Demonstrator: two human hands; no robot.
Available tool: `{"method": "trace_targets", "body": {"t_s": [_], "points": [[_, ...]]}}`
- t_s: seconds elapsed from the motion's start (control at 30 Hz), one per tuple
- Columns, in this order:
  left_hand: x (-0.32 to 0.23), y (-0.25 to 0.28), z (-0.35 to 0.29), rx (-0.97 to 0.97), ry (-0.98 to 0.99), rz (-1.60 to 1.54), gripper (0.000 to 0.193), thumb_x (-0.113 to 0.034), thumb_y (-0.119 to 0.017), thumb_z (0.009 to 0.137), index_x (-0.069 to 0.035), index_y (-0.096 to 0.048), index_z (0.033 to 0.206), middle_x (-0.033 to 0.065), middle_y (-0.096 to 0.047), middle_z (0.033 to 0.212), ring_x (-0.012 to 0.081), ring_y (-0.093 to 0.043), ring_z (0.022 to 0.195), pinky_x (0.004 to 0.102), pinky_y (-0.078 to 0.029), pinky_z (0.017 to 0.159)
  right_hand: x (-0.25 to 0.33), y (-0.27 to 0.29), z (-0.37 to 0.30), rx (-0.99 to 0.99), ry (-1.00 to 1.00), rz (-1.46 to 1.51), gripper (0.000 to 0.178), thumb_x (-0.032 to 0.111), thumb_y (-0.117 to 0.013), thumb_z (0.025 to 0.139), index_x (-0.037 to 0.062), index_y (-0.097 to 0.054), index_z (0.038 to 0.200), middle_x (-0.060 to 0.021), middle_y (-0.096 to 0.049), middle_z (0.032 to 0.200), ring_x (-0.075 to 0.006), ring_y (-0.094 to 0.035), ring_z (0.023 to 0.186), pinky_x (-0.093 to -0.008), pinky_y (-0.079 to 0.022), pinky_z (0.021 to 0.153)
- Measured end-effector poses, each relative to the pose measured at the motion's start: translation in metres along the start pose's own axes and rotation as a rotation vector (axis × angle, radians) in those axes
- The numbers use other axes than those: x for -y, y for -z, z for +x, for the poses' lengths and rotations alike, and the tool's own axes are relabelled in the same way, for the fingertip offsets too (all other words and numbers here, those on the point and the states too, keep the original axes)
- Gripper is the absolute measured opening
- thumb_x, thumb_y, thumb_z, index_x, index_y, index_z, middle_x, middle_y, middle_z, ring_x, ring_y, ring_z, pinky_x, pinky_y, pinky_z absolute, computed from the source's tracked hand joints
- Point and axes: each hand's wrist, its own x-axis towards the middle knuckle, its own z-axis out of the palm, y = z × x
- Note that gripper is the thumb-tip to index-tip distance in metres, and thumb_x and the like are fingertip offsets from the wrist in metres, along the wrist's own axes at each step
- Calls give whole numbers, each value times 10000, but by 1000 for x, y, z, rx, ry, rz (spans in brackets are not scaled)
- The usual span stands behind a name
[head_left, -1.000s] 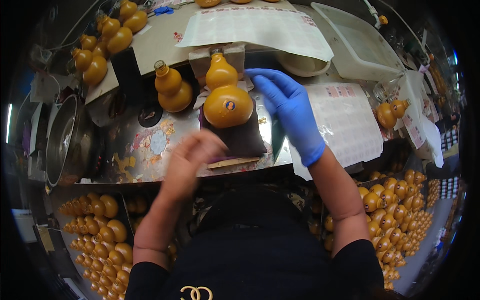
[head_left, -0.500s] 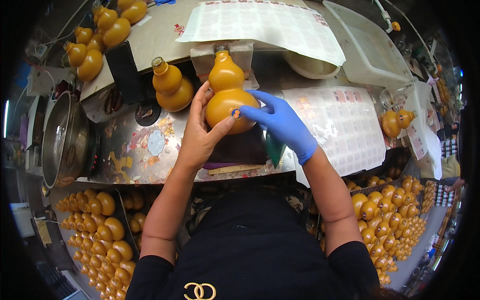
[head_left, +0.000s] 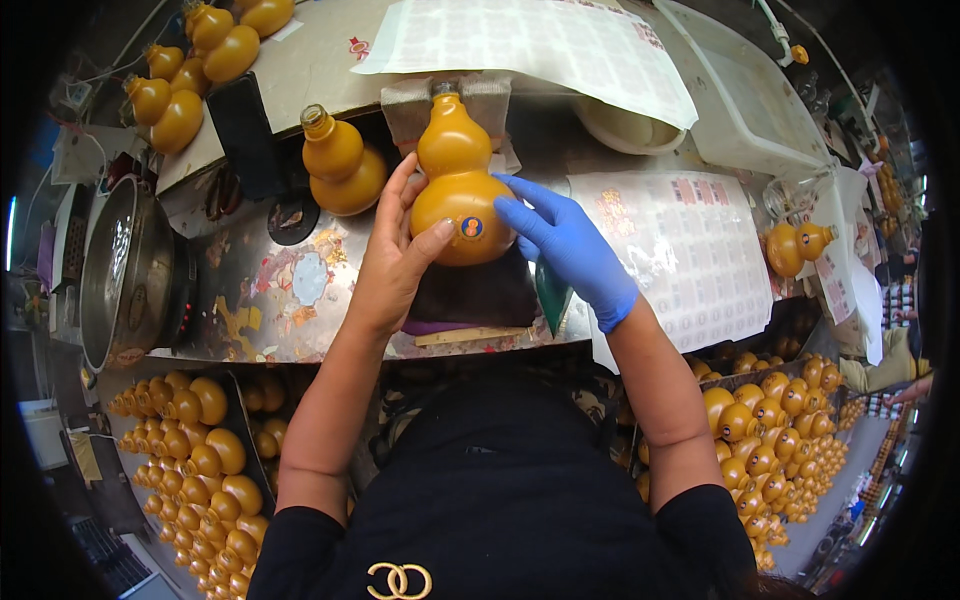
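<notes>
A gourd-shaped amber bottle [head_left: 463, 190] lies tilted between my hands, its neck resting in a pale padded notch [head_left: 405, 118] at the far side. A small round blue and orange sticker [head_left: 471, 228] sits on its lower bulb. My bare left hand [head_left: 398, 250] is wrapped round the bottle's left side, thumb beside the sticker. My right hand [head_left: 572, 245], in a blue glove, touches the bottle's right side with its fingers, thumb near the sticker. Another amber bottle [head_left: 343, 165] stands to the left of it.
Sticker sheets [head_left: 675, 255] lie at the right, with another printed sheet [head_left: 530, 50] at the back. A metal pan [head_left: 125, 275] stands far left, near a black phone [head_left: 245, 140]. A plastic tub [head_left: 750, 100] is back right. Many amber bottles [head_left: 205, 470] stand below the bench on both sides.
Both thumbs have drawn back from the sticker, which now shows whole on the bottle. The left thumb shifted left and the right one moved right and up.
</notes>
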Motion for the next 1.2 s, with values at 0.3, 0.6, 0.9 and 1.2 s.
{"method": "trace_targets", "body": {"t_s": [0.3, 0.6, 0.9, 1.2], "points": [[-2, 1, 3, 0, 23, -34, 788, -187, -650, 864, -53, -181, 1482, 173, -350, 1398, 247, -366, 1317, 362, -289, 1099, 1, -2, -3, -17, 46, -112, 714, 421, -704, 829, -15, -477, 1346, 38, -512, 711, -27, -426, 630, -179, -374, 586], [1, 3, 3, -99, -65, 12, 641, -196, -687, 845, -57, -373, 1386, 151, -401, 1347, 233, -426, 1254, 348, -339, 1057, -1, -2, -1, -42, -15, -74, 642, 402, -670, 867, -9, -500, 1330, 22, -549, 748, -29, -439, 649, -180, -395, 612], [-10, 3, -2, -90, -487, 840, 374, -141, -764, 757, -91, -687, 1120, 121, -556, 1218, 300, -505, 1200, 371, -396, 1006, -11, -8, -10, -118, 92, 75, 521, 275, -656, 899, 36, -507, 1337, 75, -454, 621, -12, -409, 583, -180, -356, 554], [-14, -3, -8, -73, -473, 744, 130, -36, -726, 776, -47, -653, 883, 112, -584, 1125, 280, -528, 1174, 362, -409, 970, -12, -7, -19, -137, 131, 154, 469, 230, -635, 913, 68, -517, 1338, 81, -445, 609, -2, -391, 566, -169, -327, 531]]}}
